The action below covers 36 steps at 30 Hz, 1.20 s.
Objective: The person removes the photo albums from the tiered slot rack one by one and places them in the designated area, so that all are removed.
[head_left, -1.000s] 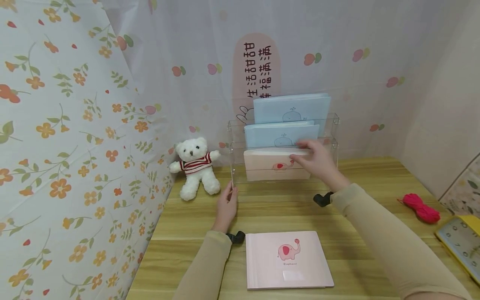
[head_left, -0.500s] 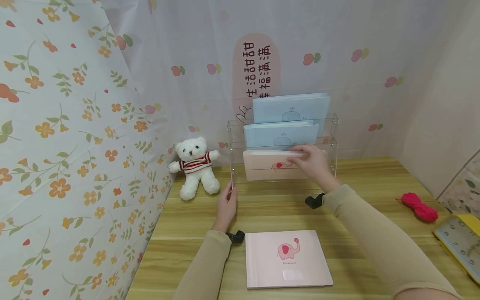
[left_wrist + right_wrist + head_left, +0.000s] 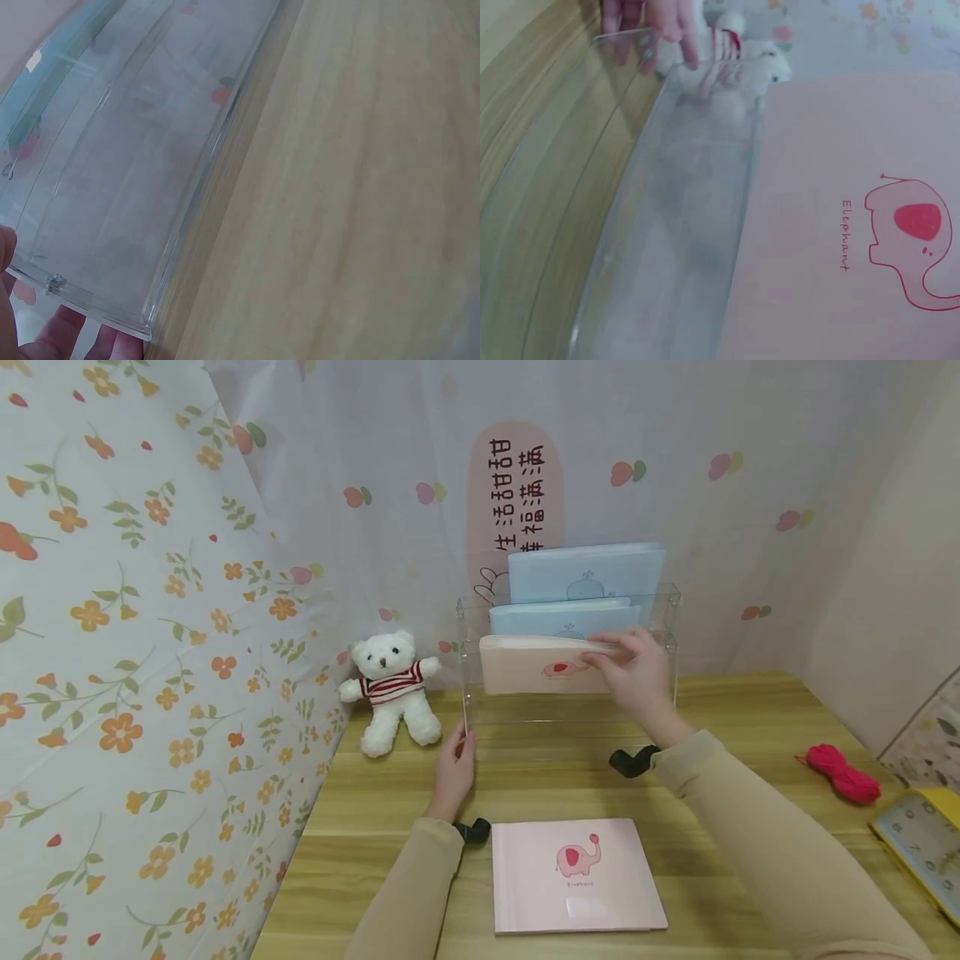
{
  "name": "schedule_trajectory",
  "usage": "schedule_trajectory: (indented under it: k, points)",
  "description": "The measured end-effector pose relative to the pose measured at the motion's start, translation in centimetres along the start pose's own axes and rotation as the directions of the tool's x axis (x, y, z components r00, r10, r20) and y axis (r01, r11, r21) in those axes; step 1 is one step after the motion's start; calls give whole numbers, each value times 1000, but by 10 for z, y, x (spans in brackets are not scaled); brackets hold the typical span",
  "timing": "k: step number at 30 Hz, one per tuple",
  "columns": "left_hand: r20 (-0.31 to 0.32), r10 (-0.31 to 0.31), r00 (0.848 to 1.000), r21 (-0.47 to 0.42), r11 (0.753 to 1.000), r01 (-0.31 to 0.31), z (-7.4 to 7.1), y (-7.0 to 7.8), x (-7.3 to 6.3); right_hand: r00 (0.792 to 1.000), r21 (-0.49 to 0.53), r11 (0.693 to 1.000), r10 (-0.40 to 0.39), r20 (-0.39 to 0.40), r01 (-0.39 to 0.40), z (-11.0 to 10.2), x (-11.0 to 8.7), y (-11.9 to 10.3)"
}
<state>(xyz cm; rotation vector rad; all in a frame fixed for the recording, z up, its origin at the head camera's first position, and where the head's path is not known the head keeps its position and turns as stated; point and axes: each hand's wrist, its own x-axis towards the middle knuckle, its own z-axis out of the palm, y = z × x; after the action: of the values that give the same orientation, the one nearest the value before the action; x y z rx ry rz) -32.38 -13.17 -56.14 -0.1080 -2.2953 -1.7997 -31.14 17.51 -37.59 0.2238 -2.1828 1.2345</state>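
Note:
My right hand (image 3: 641, 681) pinches the top edge of a pink booklet (image 3: 517, 667) with an elephant drawing, thumb on its front. The booklet is raised in the front tier of a clear acrylic rack (image 3: 142, 187), its lower edge above the tier's bottom. Down at the rack's left side, my left hand (image 3: 453, 772) grips the clear side panel between thumb and fingers. Behind the raised booklet, a blue whale booklet (image 3: 525, 618) stands in the middle tier and another blue booklet (image 3: 540, 572) in the back one. The right wrist view shows the elephant cover (image 3: 802, 277) close up.
Another pink elephant booklet (image 3: 532, 893) lies flat on the wooden table (image 3: 367, 860) near the front. A white teddy bear (image 3: 393, 689) sits left of the rack. To the right are pink yarn (image 3: 843, 774) and a yellow-framed clock (image 3: 918, 843). A patterned curtain (image 3: 375, 543) hangs behind.
My right hand closed in on the front pink booklet's top edge and has raised it, so it covers more of the middle blue one. My left hand has stayed at the rack's side.

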Motion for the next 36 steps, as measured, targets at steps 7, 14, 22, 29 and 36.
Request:
schedule_trajectory:
  k: [7, 14, 22, 29, 36]
  points:
    - [-13, 9, 1000, 25, 1000, -8, 0, 2, 1, 997, -25, 1000, 2, 80, 0, -13, -16, -10]
    - [-1, 18, 1000, 6, 1000, -18, 0, 4, -1, 972, -91, 996, 11, 234, 11, -13, -50, 14]
    - [-5, -5, 1000, 6, 1000, 5, 0, -1, -1, 927, -139, 988, 117, 356, -71, -12, -66, 32]
    - [-4, -9, 1000, 13, 1000, 9, 0, -4, 0, 892, -154, 982, 165, 422, -109, -10, -70, 44]
    - [-3, -5, 1000, 29, 1000, 5, 0, -6, 2, 848, -129, 983, 178, 499, -130, -6, -71, 54]
